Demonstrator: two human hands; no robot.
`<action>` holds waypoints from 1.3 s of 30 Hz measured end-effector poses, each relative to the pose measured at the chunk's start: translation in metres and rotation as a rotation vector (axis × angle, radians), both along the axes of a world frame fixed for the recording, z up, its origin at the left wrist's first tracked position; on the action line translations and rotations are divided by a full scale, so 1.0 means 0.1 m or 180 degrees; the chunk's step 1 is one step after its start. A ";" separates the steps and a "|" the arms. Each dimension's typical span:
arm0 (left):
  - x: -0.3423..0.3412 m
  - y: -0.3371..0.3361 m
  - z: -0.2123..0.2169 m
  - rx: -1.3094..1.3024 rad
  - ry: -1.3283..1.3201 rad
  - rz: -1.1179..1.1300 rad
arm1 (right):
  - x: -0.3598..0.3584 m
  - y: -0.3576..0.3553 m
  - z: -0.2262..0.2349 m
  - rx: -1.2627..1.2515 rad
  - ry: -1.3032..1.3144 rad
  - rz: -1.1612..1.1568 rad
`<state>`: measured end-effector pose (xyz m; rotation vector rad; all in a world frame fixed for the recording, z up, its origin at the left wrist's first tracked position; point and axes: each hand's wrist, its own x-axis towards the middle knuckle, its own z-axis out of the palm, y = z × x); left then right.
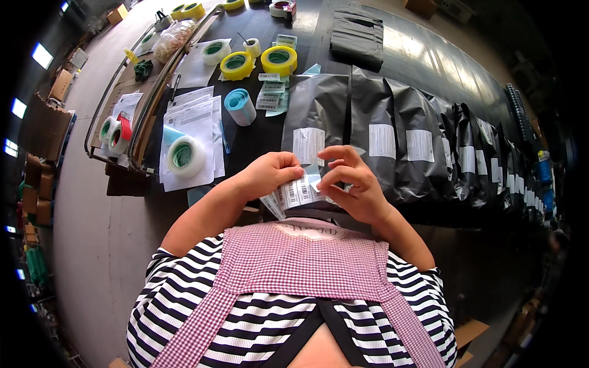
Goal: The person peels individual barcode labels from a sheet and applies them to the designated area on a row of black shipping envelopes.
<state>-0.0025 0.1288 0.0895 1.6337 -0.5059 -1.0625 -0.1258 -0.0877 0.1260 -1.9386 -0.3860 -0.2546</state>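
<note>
In front of my chest, my left hand (273,175) is closed on a strip of white barcode labels (297,192) on pale blue backing. Part of the strip hangs below its fingers. My right hand (357,184) pinches a small label (315,183) at the strip's right end, its other fingers curled above. Just beyond both hands lies a dark grey plastic mailing bag (316,101) with a white printed label (308,146) on its near part. Whether the small label is free of its backing I cannot make out.
More grey bags (420,132) run in a row to the right. A stack of flat bags (357,38) lies at the back. Leftward are papers (195,110), a clear tape roll (185,156), yellow tape rolls (237,65), a blue label roll (240,107) and a metal-framed cart (132,98).
</note>
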 end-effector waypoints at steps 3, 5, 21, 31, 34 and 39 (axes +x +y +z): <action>0.21 0.16 -0.17 0.0655 -0.0371 0.0066 | -0.01 -0.05 -0.14 0.0802 0.0330 0.0331; 0.35 0.30 -0.42 0.1137 -0.0799 0.0095 | 0.05 -0.15 -0.32 0.1596 0.0611 0.0212; 0.07 -0.43 -0.98 0.0243 -0.3291 -0.1346 | 1.85 -0.47 -1.39 0.0946 0.1359 -0.0669; 0.07 -0.44 -0.97 0.0175 -0.3208 -0.1199 | 1.90 -0.44 -1.34 0.0375 0.1275 -0.0679; 0.07 -0.45 -0.96 0.0169 -0.3168 -0.1186 | 1.90 -0.43 -1.35 0.0339 0.1161 -0.0647; 0.08 -0.45 -0.95 0.0201 -0.3165 -0.1208 | 1.84 -0.40 -1.29 -0.0001 0.1065 -0.0644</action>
